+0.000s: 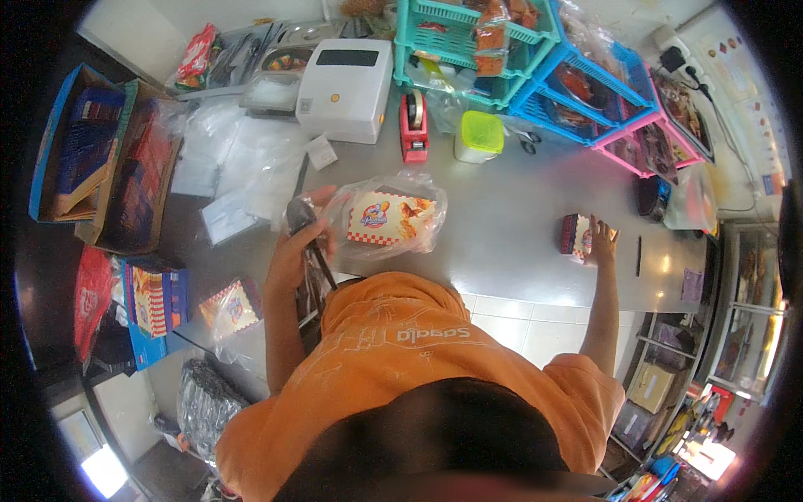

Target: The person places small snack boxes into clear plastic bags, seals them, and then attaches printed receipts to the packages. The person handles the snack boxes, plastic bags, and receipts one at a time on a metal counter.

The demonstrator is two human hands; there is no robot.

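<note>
A grey metal bench (502, 201) fills the middle of the small room, and from my distant post I see the person in orange standing close to its edge. The hands are well apart. The left hand (291, 247) has its fingers curled around a dark object (299, 216), which I cannot identify, just beside a printed box (389, 219) lying inside a clear bag (428, 241). The right hand (600, 241) rests on a small box (574, 234) on the right part of the bench; whether it grips firmly, I cannot tell.

For this hold, I would advise thumb and fingers on opposite walls, with gentle pressure, because thin card probably dents easily.

About containers: the teal basket (435, 10), the blue basket (548, 125) and the pink basket (621, 164) contain wrapped goods. The green-lidded tub (480, 135) hides its content. At left, a blue-edged carton (50, 159) holds dark blue packs, and a brown carton (161, 197) holds reddish ones.
</note>
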